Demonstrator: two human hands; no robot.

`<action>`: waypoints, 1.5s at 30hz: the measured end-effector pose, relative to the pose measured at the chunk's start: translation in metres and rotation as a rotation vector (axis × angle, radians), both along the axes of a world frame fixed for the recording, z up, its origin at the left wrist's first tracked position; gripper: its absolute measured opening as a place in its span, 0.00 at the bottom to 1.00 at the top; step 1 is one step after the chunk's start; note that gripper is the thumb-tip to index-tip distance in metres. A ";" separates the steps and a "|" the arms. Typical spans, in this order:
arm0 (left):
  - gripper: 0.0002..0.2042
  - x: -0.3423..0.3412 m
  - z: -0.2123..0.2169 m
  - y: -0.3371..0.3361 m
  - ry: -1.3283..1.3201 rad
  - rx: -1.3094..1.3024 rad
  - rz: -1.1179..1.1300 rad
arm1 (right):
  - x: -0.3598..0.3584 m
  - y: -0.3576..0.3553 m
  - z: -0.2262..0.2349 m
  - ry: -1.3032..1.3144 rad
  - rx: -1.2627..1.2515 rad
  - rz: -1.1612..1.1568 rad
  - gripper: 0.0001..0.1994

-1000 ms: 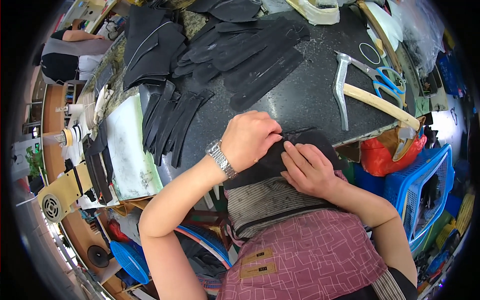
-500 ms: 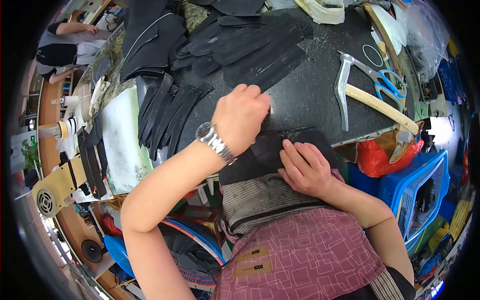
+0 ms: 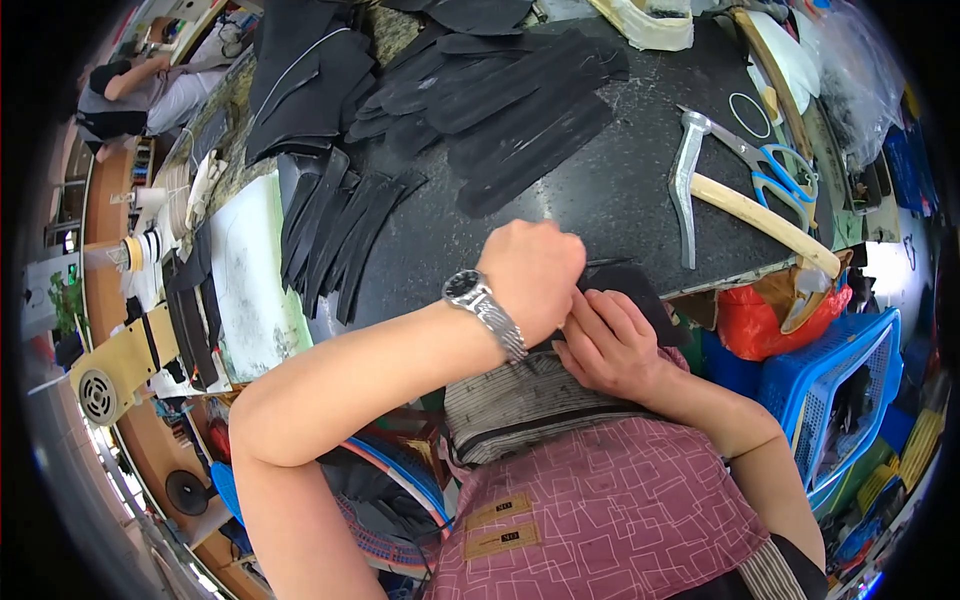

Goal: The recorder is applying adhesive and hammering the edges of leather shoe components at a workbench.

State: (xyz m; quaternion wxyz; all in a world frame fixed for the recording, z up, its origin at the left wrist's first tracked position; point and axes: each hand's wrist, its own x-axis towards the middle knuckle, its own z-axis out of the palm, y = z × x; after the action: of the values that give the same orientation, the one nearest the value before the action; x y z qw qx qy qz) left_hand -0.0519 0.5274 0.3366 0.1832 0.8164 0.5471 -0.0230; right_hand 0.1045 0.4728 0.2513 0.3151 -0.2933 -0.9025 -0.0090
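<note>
At the near edge of the tabletop [image 3: 620, 190], the left hand [image 3: 535, 275] and right hand [image 3: 610, 340] press one dark leather piece [image 3: 635, 285]. Left grip is fisted, contents hidden. Many black strips [image 3: 340, 235] lie apart, likely unworked.

A leather-goods workshop: the dark stone worktop [image 3: 620, 190] carries heaps of cut black leather pieces [image 3: 500, 90], a cobbler's hammer [image 3: 740, 205] and blue-handled scissors [image 3: 775, 165] at the right. A small motor-driven machine [image 3: 110, 365] stands at the left, and another person [image 3: 135, 90] works at the far left.
</note>
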 end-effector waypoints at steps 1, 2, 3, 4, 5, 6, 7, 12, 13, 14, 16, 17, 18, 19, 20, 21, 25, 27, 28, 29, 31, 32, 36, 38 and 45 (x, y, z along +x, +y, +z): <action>0.04 0.003 -0.001 -0.002 0.002 -0.001 0.011 | 0.000 0.000 -0.003 0.013 0.012 -0.006 0.15; 0.05 0.004 -0.003 -0.004 0.019 0.023 -0.003 | -0.001 0.000 -0.005 0.017 0.012 0.005 0.15; 0.06 0.005 -0.003 -0.005 0.038 0.049 -0.019 | -0.002 0.000 -0.007 0.037 0.010 0.011 0.15; 0.07 0.006 -0.001 -0.004 0.081 0.008 -0.050 | -0.002 0.001 -0.009 0.058 0.011 0.013 0.15; 0.07 0.006 -0.001 -0.005 0.089 0.014 -0.045 | -0.001 0.003 -0.009 0.066 0.018 0.019 0.15; 0.06 0.007 -0.004 -0.005 0.159 0.123 -0.076 | 0.000 0.005 -0.008 0.068 0.015 0.024 0.15; 0.06 0.006 -0.008 -0.007 0.231 0.229 -0.110 | 0.001 0.004 -0.008 0.073 0.009 0.027 0.15; 0.02 -0.037 -0.013 -0.008 -0.254 0.274 0.050 | 0.004 0.000 -0.008 0.066 0.017 0.019 0.18; 0.02 -0.034 -0.014 -0.016 -0.382 0.222 0.087 | 0.004 0.000 -0.008 0.072 0.016 0.035 0.18; 0.03 -0.031 -0.015 -0.020 -0.397 0.147 0.131 | 0.005 -0.001 -0.008 0.067 0.011 0.046 0.18; 0.04 -0.028 -0.021 -0.019 -0.394 0.092 0.157 | 0.005 -0.001 -0.010 0.069 0.015 0.053 0.19; 0.04 -0.027 -0.021 -0.016 -0.377 0.079 0.105 | 0.006 -0.003 -0.009 0.067 0.007 0.053 0.19; 0.04 -0.026 -0.020 -0.013 -0.332 0.081 0.067 | 0.006 -0.003 -0.007 0.062 0.002 0.054 0.20; 0.04 -0.024 -0.017 -0.011 -0.288 0.071 0.033 | 0.005 -0.003 -0.007 0.058 0.006 0.051 0.20; 0.04 -0.021 -0.016 -0.007 -0.292 0.071 0.032 | 0.005 -0.002 -0.007 0.063 -0.005 0.050 0.19; 0.05 -0.018 -0.014 -0.003 -0.184 0.061 0.022 | 0.005 -0.001 -0.008 0.068 -0.019 0.050 0.19; 0.07 0.003 -0.005 -0.007 0.062 0.135 -0.040 | 0.002 0.002 -0.006 0.069 0.011 0.038 0.19; 0.09 -0.003 -0.009 -0.001 0.134 0.123 -0.111 | 0.003 -0.001 -0.005 0.057 -0.024 0.059 0.18; 0.08 -0.019 -0.018 0.012 0.255 0.276 -0.151 | 0.002 0.002 -0.004 0.050 -0.023 0.058 0.18; 0.08 -0.028 -0.016 0.024 0.378 0.432 -0.191 | 0.003 0.010 -0.005 0.045 -0.018 0.055 0.18; 0.06 -0.045 0.002 0.016 0.199 0.380 -0.245 | 0.004 -0.001 -0.009 0.082 -0.030 0.054 0.18; 0.04 -0.043 0.001 0.012 -0.018 0.402 -0.104 | 0.005 0.001 -0.008 0.076 -0.021 0.038 0.17; 0.05 -0.032 -0.014 -0.007 -0.346 -0.003 0.047 | 0.003 0.000 -0.013 0.106 -0.001 0.034 0.17; 0.03 -0.028 -0.012 0.001 -0.288 0.003 -0.012 | 0.004 0.000 -0.011 0.096 0.000 0.034 0.17; 0.05 0.002 -0.007 -0.012 0.105 0.213 -0.170 | 0.001 -0.002 -0.009 0.112 -0.024 0.008 0.17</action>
State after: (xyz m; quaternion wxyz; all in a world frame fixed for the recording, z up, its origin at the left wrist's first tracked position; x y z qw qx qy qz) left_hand -0.0496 0.5149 0.3293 0.0639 0.8724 0.4841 -0.0226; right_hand 0.1054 0.4711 0.2420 0.3615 -0.2933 -0.8848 0.0193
